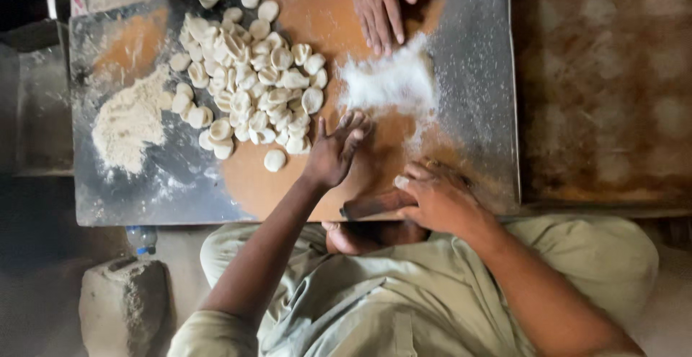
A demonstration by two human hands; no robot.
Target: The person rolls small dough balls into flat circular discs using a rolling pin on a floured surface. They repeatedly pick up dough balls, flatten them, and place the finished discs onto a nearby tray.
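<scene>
Right hand (440, 198) curled over dark roller (375, 203) (left hand (335, 152) spread, flat on board (317, 4))

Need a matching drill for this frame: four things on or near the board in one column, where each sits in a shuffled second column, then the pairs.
Things:
1. dough pieces
2. white flour
3. left hand
4. right hand

Places:
A. on the rolling pin at the near edge of the board
B. piled together on the left-centre part of the board
C. flat on the board, fingertips just short of the white flour
D. spread near another person's hand at the far edge

Pairs: 1-B, 2-D, 3-C, 4-A
</scene>
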